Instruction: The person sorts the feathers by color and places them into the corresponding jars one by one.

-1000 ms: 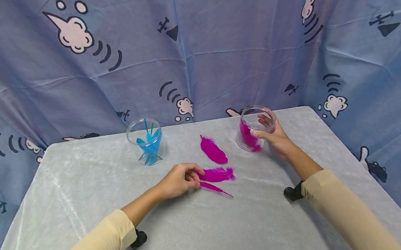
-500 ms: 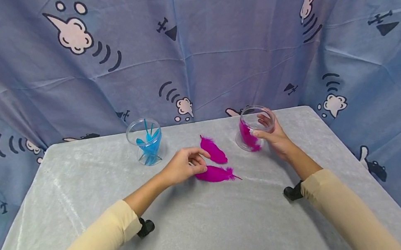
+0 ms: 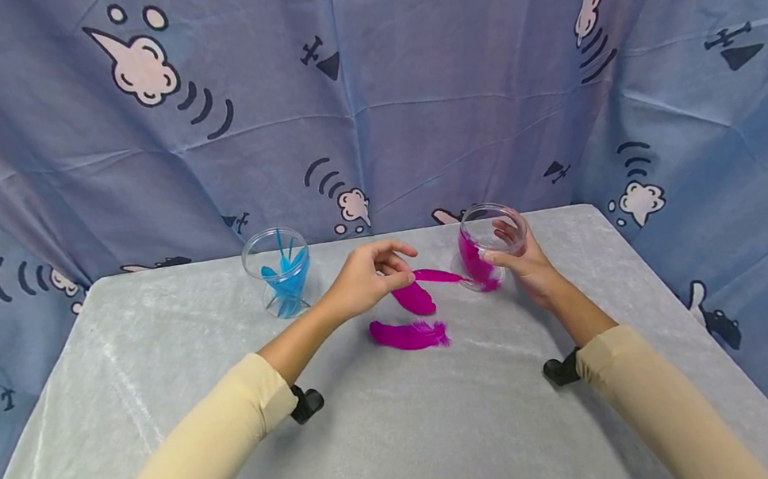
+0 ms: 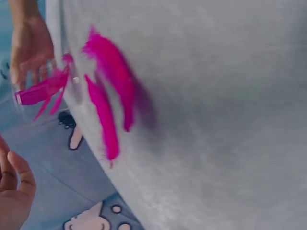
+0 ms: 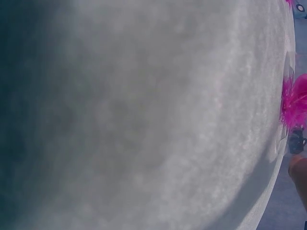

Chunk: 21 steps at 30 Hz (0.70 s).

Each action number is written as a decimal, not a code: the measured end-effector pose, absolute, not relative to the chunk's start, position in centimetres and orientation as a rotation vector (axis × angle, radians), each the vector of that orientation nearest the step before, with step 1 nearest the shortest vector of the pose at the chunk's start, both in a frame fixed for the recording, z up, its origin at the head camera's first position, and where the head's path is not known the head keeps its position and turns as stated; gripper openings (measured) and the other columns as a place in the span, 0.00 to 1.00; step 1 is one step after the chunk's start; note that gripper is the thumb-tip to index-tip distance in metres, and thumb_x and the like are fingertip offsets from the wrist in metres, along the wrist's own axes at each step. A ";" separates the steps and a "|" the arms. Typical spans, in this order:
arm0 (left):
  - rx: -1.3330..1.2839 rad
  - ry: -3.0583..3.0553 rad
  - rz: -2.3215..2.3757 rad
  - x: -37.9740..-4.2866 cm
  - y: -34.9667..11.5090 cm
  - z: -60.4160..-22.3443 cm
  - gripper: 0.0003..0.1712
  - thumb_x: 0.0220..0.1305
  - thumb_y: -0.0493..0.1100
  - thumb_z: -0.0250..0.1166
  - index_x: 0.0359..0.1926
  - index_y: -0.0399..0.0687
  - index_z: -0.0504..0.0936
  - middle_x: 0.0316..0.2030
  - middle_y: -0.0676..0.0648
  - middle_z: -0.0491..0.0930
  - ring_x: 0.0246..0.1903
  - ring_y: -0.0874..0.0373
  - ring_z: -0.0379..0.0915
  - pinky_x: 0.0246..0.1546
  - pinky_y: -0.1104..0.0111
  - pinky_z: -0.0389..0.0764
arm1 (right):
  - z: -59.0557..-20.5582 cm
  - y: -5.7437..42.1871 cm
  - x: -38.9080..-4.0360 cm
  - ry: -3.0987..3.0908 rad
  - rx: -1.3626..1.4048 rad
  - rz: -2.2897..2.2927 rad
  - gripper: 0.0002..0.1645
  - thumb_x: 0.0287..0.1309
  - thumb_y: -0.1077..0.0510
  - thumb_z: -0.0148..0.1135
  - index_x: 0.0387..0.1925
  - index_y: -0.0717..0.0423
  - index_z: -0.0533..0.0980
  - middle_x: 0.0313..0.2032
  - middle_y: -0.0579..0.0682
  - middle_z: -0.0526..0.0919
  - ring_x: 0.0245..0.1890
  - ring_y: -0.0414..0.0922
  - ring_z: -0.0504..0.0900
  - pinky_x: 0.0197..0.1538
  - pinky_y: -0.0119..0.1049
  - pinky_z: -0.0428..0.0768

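Note:
Between thumb and fingers my left hand (image 3: 367, 280) pinches a magenta feather (image 3: 439, 275) by one end. Its other end points right and overlaps the side of a clear jar (image 3: 491, 205) in the head view. Around that jar's right side curls my right hand (image 3: 530, 269), thumb toward the front. Magenta feathers (image 3: 473, 260) stand inside the jar. Below my left hand lies a second magenta feather (image 3: 415, 300), partly hidden by the fingers. Nearer me a third loose feather (image 3: 409, 335) lies flat. The left wrist view shows both loose feathers (image 4: 115, 67) side by side.
A second clear jar (image 3: 273, 231) with blue feathers (image 3: 288, 279) stands at the back left of the grey cloth-covered table (image 3: 409, 444). Right behind the table's far edge hangs a blue patterned curtain (image 3: 262, 63).
My left hand has lifted a thin feather from beside the nearer loose one and carried it away from me and rightward to the jar. My right hand and the jar have stayed put.

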State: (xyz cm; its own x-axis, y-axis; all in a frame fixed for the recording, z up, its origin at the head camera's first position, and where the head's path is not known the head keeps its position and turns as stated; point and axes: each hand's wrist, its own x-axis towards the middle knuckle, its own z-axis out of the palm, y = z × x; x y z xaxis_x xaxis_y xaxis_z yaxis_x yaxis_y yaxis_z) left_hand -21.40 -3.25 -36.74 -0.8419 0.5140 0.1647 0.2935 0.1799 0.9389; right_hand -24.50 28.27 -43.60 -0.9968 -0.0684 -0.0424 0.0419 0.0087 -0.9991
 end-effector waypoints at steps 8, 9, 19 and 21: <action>0.770 2.280 1.821 -22.5 -1.4 -34.7 0.14 0.63 0.30 0.67 0.50 0.37 0.81 0.32 0.43 0.83 0.30 0.54 0.77 0.32 0.72 0.76 | -43.8 28.3 -24.6 2.162 -0.036 -2.179 0.54 0.64 0.67 0.62 0.77 0.36 0.42 0.77 0.55 0.47 0.77 0.50 0.44 0.76 0.53 0.46; 0.768 2.289 1.831 -22.7 -1.2 -34.6 0.14 0.63 0.31 0.67 0.50 0.37 0.81 0.32 0.43 0.83 0.30 0.54 0.76 0.32 0.72 0.76 | -43.8 28.3 -24.6 2.163 -0.038 -2.181 0.54 0.64 0.67 0.62 0.77 0.36 0.42 0.76 0.55 0.47 0.77 0.50 0.44 0.76 0.52 0.46; 0.683 2.421 1.906 -23.9 1.1 -33.6 0.13 0.62 0.31 0.67 0.49 0.38 0.82 0.32 0.43 0.84 0.29 0.55 0.78 0.31 0.72 0.76 | -43.8 28.3 -24.7 2.165 -0.045 -2.185 0.54 0.63 0.67 0.62 0.77 0.37 0.42 0.76 0.54 0.49 0.76 0.50 0.45 0.76 0.52 0.46; 0.667 2.467 1.890 -24.1 1.7 -33.5 0.13 0.62 0.31 0.67 0.48 0.38 0.82 0.32 0.43 0.85 0.30 0.56 0.79 0.32 0.73 0.77 | -43.8 28.3 -24.7 2.167 -0.040 -2.182 0.54 0.63 0.67 0.63 0.77 0.37 0.42 0.76 0.54 0.49 0.76 0.50 0.45 0.76 0.52 0.46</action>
